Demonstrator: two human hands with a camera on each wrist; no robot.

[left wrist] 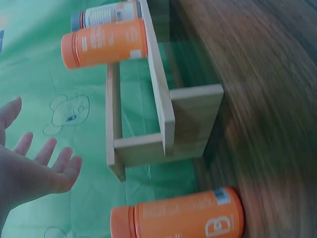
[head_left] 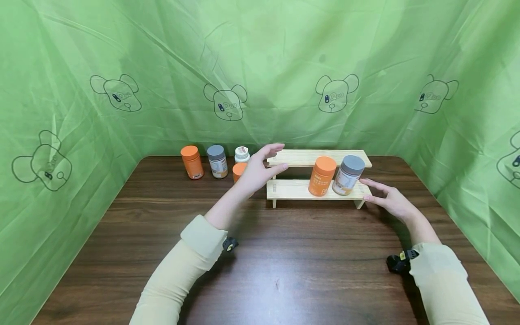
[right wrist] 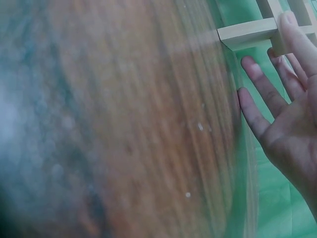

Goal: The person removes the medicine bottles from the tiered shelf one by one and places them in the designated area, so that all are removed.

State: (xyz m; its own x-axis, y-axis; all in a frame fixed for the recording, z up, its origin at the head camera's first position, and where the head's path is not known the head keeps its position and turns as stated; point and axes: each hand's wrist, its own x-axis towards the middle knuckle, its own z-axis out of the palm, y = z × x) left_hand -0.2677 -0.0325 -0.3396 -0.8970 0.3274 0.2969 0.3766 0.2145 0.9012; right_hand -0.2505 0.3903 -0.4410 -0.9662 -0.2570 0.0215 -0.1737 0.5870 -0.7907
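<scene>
A two-step pale wooden rack point(head_left: 290, 192) stands at the back of the table. On its lower step are an orange bottle point(head_left: 321, 178) and, to the right, a grey-lidded bottle point(head_left: 347, 177), both upright. My left hand point(head_left: 257, 171) is raised by the rack's left end, fingers extended and nothing in them; the left wrist view shows this hand point(left wrist: 39, 171) apart from the wood. At the rack's right end is my right hand point(head_left: 390, 201), its fingers spread. In the right wrist view the thumb point(right wrist: 297, 42) overlaps the rack's end; whether it touches, I cannot tell.
Left of the rack on the brown table point(head_left: 284, 262) stand an orange bottle point(head_left: 192, 162), a grey-lidded bottle point(head_left: 217, 162) and a white bottle point(head_left: 242, 155). Another orange bottle point(head_left: 238, 169) is partly hidden by my left hand. Green cloth point(head_left: 276, 54) hangs behind and at both sides.
</scene>
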